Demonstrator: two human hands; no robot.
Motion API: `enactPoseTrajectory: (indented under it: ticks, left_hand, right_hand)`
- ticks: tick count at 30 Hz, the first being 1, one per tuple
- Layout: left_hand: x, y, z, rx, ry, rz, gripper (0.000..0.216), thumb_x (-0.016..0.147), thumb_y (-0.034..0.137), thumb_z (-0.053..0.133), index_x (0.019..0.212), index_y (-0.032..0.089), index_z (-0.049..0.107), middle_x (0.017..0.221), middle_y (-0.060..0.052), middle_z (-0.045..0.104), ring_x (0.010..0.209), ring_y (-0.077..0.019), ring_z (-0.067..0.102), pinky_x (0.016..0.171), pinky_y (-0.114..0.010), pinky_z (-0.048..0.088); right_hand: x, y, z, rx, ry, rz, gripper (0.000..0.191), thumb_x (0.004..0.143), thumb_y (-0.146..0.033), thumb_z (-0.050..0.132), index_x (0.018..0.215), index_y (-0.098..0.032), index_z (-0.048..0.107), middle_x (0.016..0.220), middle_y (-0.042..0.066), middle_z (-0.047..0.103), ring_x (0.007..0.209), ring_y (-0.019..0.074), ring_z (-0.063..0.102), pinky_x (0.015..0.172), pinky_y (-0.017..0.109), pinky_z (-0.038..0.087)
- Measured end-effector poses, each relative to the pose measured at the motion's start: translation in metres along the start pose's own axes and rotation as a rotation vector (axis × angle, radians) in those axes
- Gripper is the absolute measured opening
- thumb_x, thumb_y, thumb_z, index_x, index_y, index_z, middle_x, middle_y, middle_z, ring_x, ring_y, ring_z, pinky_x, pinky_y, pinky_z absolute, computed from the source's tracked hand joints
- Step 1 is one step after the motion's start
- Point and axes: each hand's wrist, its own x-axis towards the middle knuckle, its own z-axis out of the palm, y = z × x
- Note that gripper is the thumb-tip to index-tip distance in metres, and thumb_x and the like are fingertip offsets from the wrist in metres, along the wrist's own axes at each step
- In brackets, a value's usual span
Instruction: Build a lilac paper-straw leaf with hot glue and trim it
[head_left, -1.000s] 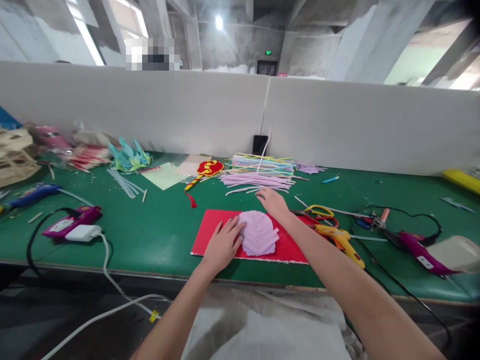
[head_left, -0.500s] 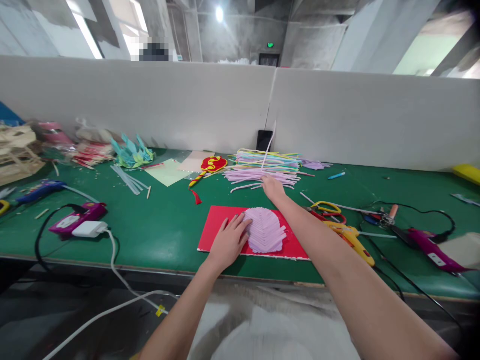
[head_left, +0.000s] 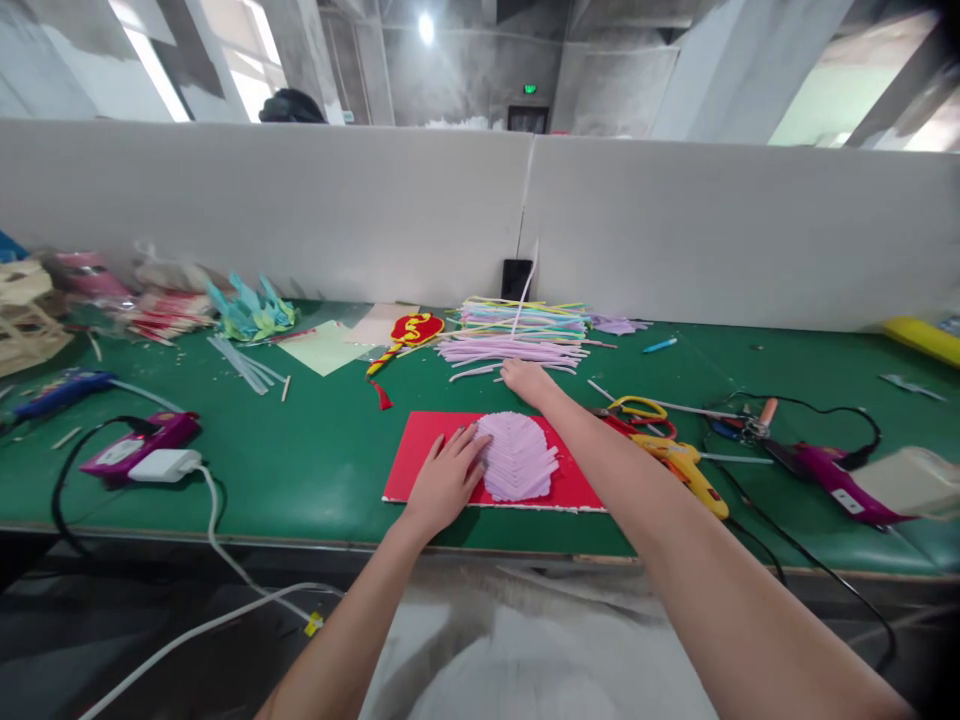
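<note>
My left hand (head_left: 446,475) lies flat with fingers spread on a red board (head_left: 416,450), its fingertips touching the left edge of a rounded lilac piece (head_left: 517,455). Rows of lilac strips laid in a V pattern cover that piece, and a few ends stick out at its right. Reaching forward, my right hand (head_left: 527,384) has its fingers closed at the near edge of a pile of lilac pipe cleaners (head_left: 510,349). One lilac pipe cleaner seems pinched there; the fingertips are partly hidden. Behind lie yellow, blue and green pipe cleaners (head_left: 525,318).
Scissors (head_left: 641,408) and a yellow glue gun (head_left: 694,475) lie right of the board. Purple power strips (head_left: 142,450) with cables sit at both sides. A red and yellow ornament (head_left: 416,328) and a green paper (head_left: 322,348) lie behind. A person's head (head_left: 291,105) shows beyond the partition.
My right hand has drawn back slightly toward me and to the left at the pile's near edge. The left hand stays on the board. The whole view has shifted a little.
</note>
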Motion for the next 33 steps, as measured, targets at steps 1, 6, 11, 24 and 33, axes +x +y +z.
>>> enactPoseTrajectory:
  ticks: [1, 6, 11, 24, 33]
  left_hand:
    - [0.0, 0.0, 0.0, -0.004, -0.01, -0.003, 0.041, 0.093, 0.027, 0.038, 0.134, 0.026, 0.042, 0.149, -0.004, 0.033, 0.137, -0.02, 0.03, 0.112, -0.046, 0.021]
    - [0.001, -0.002, 0.0, -0.04, -0.039, -0.016, 0.042, 0.093, 0.025, 0.038, 0.135, 0.028, 0.043, 0.15, -0.002, 0.031, 0.138, -0.02, 0.026, 0.113, -0.046, 0.02]
    - [0.002, -0.003, -0.002, -0.179, 0.027, -0.038, 0.043, 0.089, 0.024, 0.046, 0.131, 0.025, 0.047, 0.147, -0.006, 0.037, 0.137, -0.0198, 0.031, 0.113, -0.045, 0.02]
    - [0.024, 0.038, -0.011, -0.62, 0.281, -0.135, 0.032, 0.083, 0.019, 0.051, 0.114, 0.021, 0.061, 0.111, -0.004, 0.068, 0.104, -0.0168, 0.062, 0.095, -0.032, 0.047]
    - [0.03, 0.031, -0.012, -0.411, 0.279, -0.081, 0.03, 0.089, 0.026, 0.046, 0.115, 0.021, 0.06, 0.118, -0.006, 0.064, 0.112, -0.0194, 0.056, 0.1, -0.036, 0.042]
  right_hand:
    - [-0.001, 0.0, -0.002, 0.047, 0.016, 0.009, 0.035, 0.089, -0.034, 0.055, 0.118, -0.016, 0.054, 0.118, 0.009, 0.056, 0.1, 0.0201, 0.059, 0.083, 0.041, 0.05]
    - [-0.007, 0.004, -0.022, 0.38, 0.22, 0.122, 0.032, 0.089, -0.034, 0.054, 0.116, -0.016, 0.055, 0.116, 0.008, 0.058, 0.098, 0.0193, 0.059, 0.083, 0.04, 0.051]
    - [-0.026, -0.01, -0.049, 0.862, 0.538, 0.263, 0.028, 0.093, -0.037, 0.036, 0.107, -0.017, 0.051, 0.104, 0.008, 0.065, 0.096, 0.0178, 0.065, 0.078, 0.035, 0.055]
    - [-0.139, -0.055, -0.042, 1.277, 0.466, 0.348, 0.022, 0.079, -0.041, 0.06, 0.085, -0.021, 0.055, 0.099, 0.007, 0.072, 0.093, 0.0209, 0.068, 0.075, 0.035, 0.056]
    - [-0.122, -0.012, -0.079, 0.504, 0.335, 0.296, 0.018, 0.082, -0.029, 0.056, 0.095, -0.02, 0.065, 0.102, 0.01, 0.068, 0.105, 0.0254, 0.058, 0.094, 0.039, 0.04]
